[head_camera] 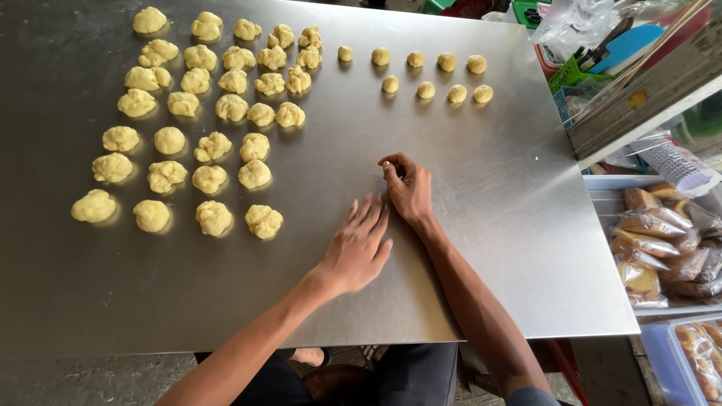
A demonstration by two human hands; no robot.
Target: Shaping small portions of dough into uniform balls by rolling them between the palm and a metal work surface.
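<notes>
I am working at a steel table (466, 248), and my left hand (355, 248) is lying flat on it with the fingers stretched out and slightly spread, palm down, gripping nothing. My right hand (408, 189) is sitting just beyond and beside it, the 2 nearly touching at the fingertips of the left. The right fingers are curling inward toward the thumb, pinching close together; a tiny pale speck is showing at the tips, but I cannot tell whether it is a bit of dough or just glare. To the left of my left hand, and stretching away from me, many rough dough lumps (213, 146) are lying in loose rows on the bare metal, each apart from its neighbours or just touching. The nearest lump (263, 221) is lying near my left fingers but not touching them. Well beyond my right hand, toward the far edge, 9 small smooth dough balls (426, 89) are sitting in 2 short rows, 5 in the farther row and 4 in the closer one, all well apart from both hands. Off to the right of my right arm, past the table's edge, clear bags of baked goods (653, 240) are lying in a tray, and farther away a green basket (575, 74) is holding utensils.
</notes>
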